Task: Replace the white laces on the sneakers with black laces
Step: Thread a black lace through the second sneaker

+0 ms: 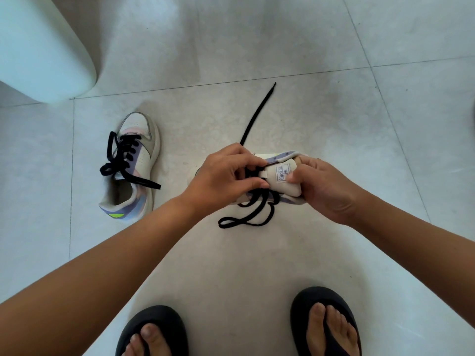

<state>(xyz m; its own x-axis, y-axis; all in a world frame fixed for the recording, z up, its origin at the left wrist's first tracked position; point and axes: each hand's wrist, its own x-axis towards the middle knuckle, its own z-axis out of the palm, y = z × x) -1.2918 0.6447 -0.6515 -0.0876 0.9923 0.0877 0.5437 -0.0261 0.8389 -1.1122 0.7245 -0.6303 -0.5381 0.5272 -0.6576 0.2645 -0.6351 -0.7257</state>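
A white and purple sneaker (284, 182) is held above the floor between both hands, its tongue with a label facing me. My left hand (226, 176) pinches the black lace (253, 219) at the eyelets. My right hand (326, 186) grips the tongue and the shoe's side. One lace end runs away over the floor toward the top; a loop hangs below the shoe. On the floor to the left lies a second sneaker (135, 165), laced with a black lace (123, 160) whose ends are loose. No white lace is visible.
The floor (308, 60) is pale grey tile. A white rounded object (38, 47) stands at the upper left. My two feet in black flip-flops (326, 322) are at the bottom edge.
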